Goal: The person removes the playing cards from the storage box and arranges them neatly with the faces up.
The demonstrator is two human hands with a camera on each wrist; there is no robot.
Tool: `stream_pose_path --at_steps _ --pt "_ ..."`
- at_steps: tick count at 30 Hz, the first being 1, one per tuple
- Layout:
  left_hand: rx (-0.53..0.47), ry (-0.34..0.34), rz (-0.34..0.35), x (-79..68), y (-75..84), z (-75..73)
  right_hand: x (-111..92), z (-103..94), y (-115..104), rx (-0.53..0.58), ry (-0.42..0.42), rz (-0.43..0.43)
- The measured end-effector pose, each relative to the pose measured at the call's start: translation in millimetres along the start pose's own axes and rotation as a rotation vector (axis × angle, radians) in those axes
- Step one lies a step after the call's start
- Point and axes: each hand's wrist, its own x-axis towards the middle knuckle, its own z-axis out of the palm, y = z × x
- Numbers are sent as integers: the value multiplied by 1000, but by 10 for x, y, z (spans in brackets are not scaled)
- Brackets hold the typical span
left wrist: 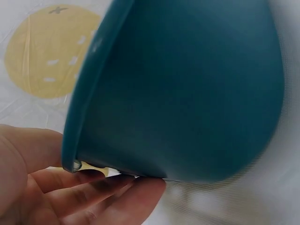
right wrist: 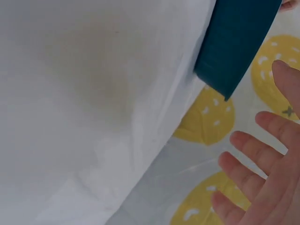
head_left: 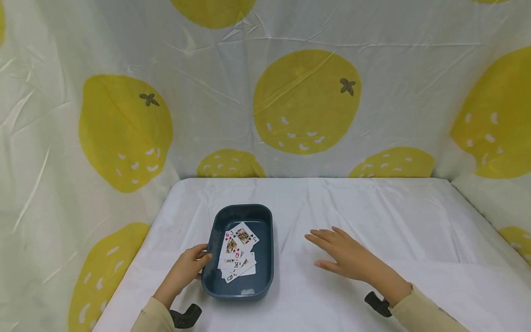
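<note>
A dark blue plastic basin (head_left: 263, 258) with rounded corners stands on the white-covered table, left of the middle. Several playing cards (head_left: 238, 252) lie overlapping inside it, face up, among them a king and queens. My left hand (head_left: 188, 265) grips the basin's left rim; in the left wrist view the thumb is at the rim and the fingers (left wrist: 136, 201) are against the outer wall. To the right of the basin, apart from it, my right hand (head_left: 338, 251) hovers over the cloth with straight, spread fingers and nothing in it.
A white cloth (head_left: 373, 216) covers the table. Behind it and at both sides hang pale curtains (head_left: 215, 92) printed with large yellow lemons. Each wrist carries a black strap-on piece (head_left: 186, 316).
</note>
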Motion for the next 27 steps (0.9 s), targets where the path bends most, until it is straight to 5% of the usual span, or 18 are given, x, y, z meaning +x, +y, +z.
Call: stream_pose_path --at_steps 11,27 --pt "-18 24 -12 -37 3 42 709 -94 -309 29 -34 -106" --pt "-15 17 -12 -58 8 107 1634 -12 -683 17 -112 -145"
